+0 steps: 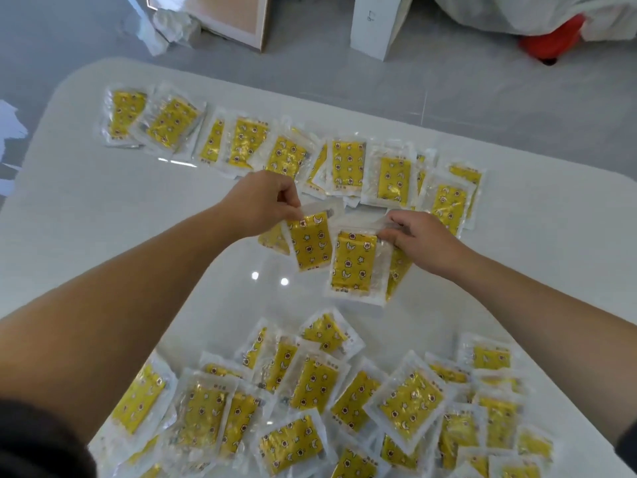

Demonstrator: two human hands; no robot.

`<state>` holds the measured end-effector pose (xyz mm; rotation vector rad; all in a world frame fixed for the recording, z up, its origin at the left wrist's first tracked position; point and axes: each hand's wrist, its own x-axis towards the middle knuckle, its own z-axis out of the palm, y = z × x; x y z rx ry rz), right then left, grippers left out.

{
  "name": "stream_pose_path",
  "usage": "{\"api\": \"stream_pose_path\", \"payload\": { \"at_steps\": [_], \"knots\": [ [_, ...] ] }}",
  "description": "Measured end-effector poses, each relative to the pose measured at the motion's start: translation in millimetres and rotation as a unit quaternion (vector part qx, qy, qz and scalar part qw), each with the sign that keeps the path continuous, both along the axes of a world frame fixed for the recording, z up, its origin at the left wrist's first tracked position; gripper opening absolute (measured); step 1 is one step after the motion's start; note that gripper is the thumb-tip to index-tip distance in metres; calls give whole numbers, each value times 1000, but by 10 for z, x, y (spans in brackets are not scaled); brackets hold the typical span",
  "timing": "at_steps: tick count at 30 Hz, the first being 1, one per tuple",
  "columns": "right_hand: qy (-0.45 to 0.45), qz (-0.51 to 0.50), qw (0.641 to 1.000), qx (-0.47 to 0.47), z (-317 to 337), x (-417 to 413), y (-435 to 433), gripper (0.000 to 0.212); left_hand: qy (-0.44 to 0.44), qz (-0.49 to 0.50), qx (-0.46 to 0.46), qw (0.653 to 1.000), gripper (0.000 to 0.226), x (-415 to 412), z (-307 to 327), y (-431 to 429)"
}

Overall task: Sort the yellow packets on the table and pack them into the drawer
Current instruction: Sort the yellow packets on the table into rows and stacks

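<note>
Over the glossy white table (120, 219), my left hand (265, 201) pinches the clear top seal of one flat yellow star-and-moon printed packet (310, 241). My right hand (418, 239) grips the clear top edge of a second yellow packet (353, 267), with another tucked behind it. More lie in a far row (344, 160) and a near heap (344, 391); no drawer is in view. The packets look light, floppy and slick, so the sealed margin seems the surest hold.
</note>
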<state>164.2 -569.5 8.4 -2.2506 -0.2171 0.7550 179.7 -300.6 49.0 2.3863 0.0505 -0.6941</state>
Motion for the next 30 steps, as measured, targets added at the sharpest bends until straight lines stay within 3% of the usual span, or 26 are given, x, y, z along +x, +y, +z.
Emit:
{"api": "stream_pose_path", "payload": {
  "at_steps": [8,23,30],
  "knots": [
    [-22,-5,1000,-6,-73,696,299,39,-15,5,18,1000,14,748,-138,131],
    [-75,-25,994,-74,-399,1594,1481,38,-41,-79,73,993,10,1683,-572,1223],
    [-170,10,969,-181,-447,1701,1644,25,-141,-222,212,941,11,1843,-778,1385]
  ]
}}
